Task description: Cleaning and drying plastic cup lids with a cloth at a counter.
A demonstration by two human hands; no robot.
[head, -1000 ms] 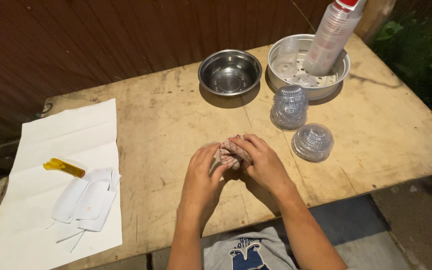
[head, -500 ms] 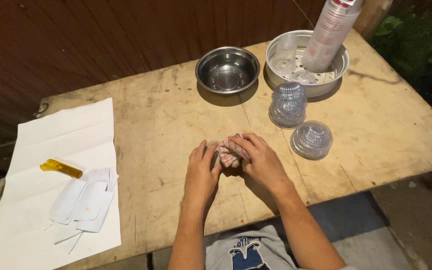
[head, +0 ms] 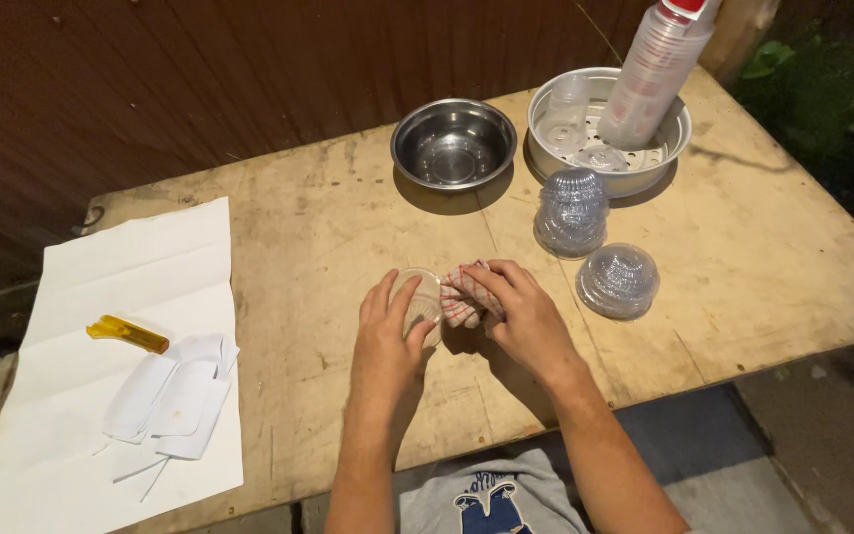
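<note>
Between left hand (head: 387, 341) and right hand (head: 521, 316): clear cup (head: 417, 302), checked cloth (head: 464, 297).

The table (head: 348, 247) is bare wood, matt, scuffed and stained, its surface rough with dark marks. Two bowls stand on it: the smaller steel bowl (head: 453, 143) is glossy metal, while the wider metal basin (head: 679, 124) looks duller and brushed. The lid stacks (head: 571, 212) and (head: 618, 280) are clear, ribbed, shiny plastic. The left hand (head: 392, 336) holds a small clear plastic cup (head: 419, 302), smooth and faintly cloudy; the right hand (head: 516, 307) presses a checked woven cloth (head: 462, 297), soft and matt. The white sheet (head: 130, 297) is creased matt paper.
</note>
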